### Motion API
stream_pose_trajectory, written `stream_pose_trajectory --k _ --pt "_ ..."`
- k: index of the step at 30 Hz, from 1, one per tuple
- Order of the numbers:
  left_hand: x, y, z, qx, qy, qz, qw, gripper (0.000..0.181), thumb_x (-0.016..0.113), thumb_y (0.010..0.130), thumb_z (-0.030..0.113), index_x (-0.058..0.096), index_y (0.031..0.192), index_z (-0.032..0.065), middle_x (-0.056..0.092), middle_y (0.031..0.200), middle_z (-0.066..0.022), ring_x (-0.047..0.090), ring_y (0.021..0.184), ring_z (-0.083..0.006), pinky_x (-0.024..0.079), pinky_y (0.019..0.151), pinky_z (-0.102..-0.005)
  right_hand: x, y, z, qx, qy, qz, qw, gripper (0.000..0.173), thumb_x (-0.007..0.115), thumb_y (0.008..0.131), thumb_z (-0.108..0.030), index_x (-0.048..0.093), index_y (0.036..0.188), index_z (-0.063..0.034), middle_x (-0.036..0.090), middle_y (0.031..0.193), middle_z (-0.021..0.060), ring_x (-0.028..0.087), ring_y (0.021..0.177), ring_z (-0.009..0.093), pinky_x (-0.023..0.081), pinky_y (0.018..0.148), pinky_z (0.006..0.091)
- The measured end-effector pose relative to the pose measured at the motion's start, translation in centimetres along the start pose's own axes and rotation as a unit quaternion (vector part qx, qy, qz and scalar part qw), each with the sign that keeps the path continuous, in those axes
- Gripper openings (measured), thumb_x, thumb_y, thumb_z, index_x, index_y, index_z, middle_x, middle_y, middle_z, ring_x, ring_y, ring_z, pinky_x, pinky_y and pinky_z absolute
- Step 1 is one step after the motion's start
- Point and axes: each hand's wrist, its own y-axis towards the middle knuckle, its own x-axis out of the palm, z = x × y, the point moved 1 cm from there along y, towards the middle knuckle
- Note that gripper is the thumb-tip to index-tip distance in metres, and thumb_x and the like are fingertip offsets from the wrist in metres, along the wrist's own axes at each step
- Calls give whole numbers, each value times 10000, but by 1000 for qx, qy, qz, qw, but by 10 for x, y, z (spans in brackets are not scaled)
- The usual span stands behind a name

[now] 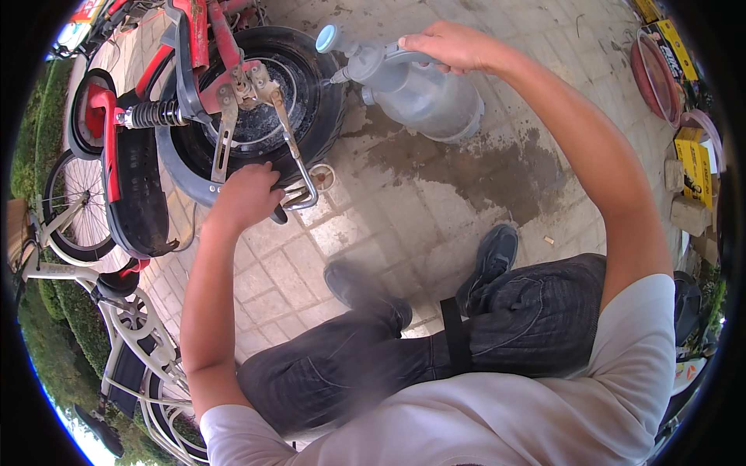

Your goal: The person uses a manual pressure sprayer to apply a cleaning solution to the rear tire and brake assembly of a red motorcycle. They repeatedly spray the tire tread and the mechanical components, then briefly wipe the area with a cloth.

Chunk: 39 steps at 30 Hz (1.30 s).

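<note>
My right hand (446,48) is closed around the grey handle of a translucent plastic pressure sprayer (428,96), which stands tilted on the paving. The sprayer's nozzle points left at the black tyre (329,110) of a wheel on a red scooter or electric bike, close to its sidewall. Near the lower side of that wheel is my left hand (249,195), by the rear fender and a bent metal stand (309,189); its fingers are partly hidden, and whether they grip anything is unclear. A coil-spring shock absorber (154,114) lies left of the wheel.
Wet patches (495,169) darken the paving bricks right of the wheel. A small round lid-like piece (322,177) lies beside the stand. A white bicycle (87,274) is at the left. Yellow boxes (693,169), a red basin (647,81) and bricks (689,215) line the right edge.
</note>
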Motion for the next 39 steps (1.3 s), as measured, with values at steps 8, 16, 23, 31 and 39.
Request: stream_pose_trajectory --k 8,16,23,31,39 --pt "15 13 -5 84 -15 14 996 332 600 831 150 633 1123 -4 616 1191 -234 543 1163 -377 425 996 -435 1 9 3 0 -4 -6 1000 623 509 880 -591 677 1029 -10 549 732 46 463 591 133 364 486 298" --pt "3 4 -3 10 -28 7 1000 299 589 846 145 646 1072 -42 639 1135 -232 558 1147 -369 447 977 -424 1 2 1 -6 1 1 1000 658 489 862 -608 664 923 23 515 640 79 433 505 162 326 442 323" --pt "17 14 -2 90 -44 28 995 294 551 844 94 635 1094 -35 644 1118 -213 561 1128 -371 431 988 -435 1 6 -2 -22 -9 -3 1000 613 491 888 -585 676 1007 -13 520 684 49 430 534 137 353 480 292" --pt "3 8 2 51 -26 17 998 280 588 842 120 648 1076 -22 648 1126 -199 548 1156 -374 414 1007 -441 -3 5 1 29 -26 -24 999 592 480 902 -568 673 1091 -40 622 883 53 487 614 141 384 495 289" --pt "18 22 3 116 -43 72 990 238 576 858 139 659 1012 -21 641 1140 -188 551 1153 -366 415 1007 -434 -3 2 -4 -4 -8 -11 1000 647 483 889 -588 657 1148 -21 646 950 76 499 630 151 392 498 288"
